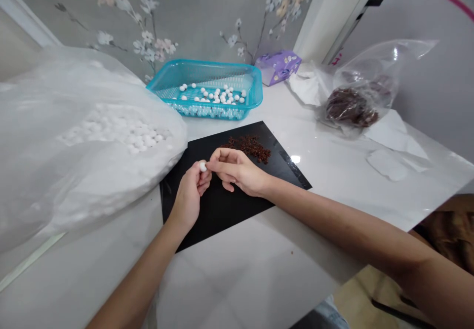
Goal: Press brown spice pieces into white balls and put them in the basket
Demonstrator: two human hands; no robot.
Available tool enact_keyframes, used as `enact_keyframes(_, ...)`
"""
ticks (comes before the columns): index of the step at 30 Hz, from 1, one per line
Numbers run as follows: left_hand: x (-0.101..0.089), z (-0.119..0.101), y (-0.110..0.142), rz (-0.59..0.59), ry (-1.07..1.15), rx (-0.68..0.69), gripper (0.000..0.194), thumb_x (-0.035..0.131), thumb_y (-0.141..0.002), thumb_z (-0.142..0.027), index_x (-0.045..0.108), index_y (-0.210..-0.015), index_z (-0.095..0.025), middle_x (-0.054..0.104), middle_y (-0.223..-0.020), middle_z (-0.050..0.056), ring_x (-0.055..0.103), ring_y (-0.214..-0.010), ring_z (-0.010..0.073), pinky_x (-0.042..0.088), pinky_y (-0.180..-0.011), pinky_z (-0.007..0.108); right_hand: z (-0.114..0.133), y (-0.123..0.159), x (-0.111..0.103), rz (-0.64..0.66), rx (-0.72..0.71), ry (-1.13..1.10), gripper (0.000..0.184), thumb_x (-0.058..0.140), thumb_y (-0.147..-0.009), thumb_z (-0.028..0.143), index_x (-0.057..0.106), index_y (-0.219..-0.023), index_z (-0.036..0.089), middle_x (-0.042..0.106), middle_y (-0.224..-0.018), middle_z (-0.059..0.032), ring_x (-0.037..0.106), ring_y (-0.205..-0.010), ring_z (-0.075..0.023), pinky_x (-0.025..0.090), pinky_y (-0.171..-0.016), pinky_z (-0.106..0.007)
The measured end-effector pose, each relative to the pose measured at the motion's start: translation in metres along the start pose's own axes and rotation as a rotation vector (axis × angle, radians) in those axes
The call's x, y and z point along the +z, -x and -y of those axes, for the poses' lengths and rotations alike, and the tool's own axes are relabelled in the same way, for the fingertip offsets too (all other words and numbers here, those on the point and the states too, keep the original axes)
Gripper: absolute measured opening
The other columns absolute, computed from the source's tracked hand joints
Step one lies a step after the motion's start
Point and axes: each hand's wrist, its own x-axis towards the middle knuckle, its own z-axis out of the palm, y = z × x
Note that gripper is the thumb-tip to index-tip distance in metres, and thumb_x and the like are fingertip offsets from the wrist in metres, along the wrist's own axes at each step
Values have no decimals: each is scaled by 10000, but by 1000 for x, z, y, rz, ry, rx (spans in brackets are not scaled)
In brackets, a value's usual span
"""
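Note:
Over the left part of a black sheet (215,215), my left hand (190,190) is closed on a small white ball (203,167), pinched between thumb and fingers. My right hand (237,171) meets it from the right. Its thumb and index finger are pressed together right beside the ball; whatever may be between those tips is too small to make out. Behind my right hand, a loose pile of small reddish-brown bits (252,148) lies on the sheet.
A large translucent bag (92,171) of white balls fills the left. At the back stand a blue basket (255,92) holding several white balls and a purple tissue pack (278,67). A clear bag (351,106) of brown material sits right, near white paper (392,136) on the white table (237,279).

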Motion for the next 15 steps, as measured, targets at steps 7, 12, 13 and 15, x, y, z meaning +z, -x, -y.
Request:
enact_keyframes(7,3,0,2,-31,-105,5,292,331,-860,-340,279,-604,-211,245,-554,-58,225,-490,96,249,-454,221,4,1,-1,-11,52,1,323,773,-624,317,488,-650,166,357,-432,132,237,-350,-5,268,-301,-136)
enact_keyframes(12,4,1,5,-42,-154,6,286,335,-866,-348,284,-618,-214,261,-571,-56,230,-500,98,257,-464,230,9,3,-2,-1,114,-1,350,777,-617,270,441,-640,175,301,-413,143,188,-350,3,131,-323,-128)
enact_keyframes(13,4,1,5,-44,-160,5,286,335,-867,-352,288,-620,-215,261,-572,-55,231,-503,100,255,-465,233,9,3,-2,-2,120,1,354,778,-615,266,436,-639,176,295,-415,143,184,-353,4,120,-330,-130)
enact_keyframes(15,5,1,6,-46,-171,8,286,334,-868,-357,296,-623,-215,262,-575,-55,232,-508,102,251,-467,237,10,3,-1,-3,125,3,361,779,-612,265,430,-636,176,286,-420,144,176,-359,5,109,-339,-133)
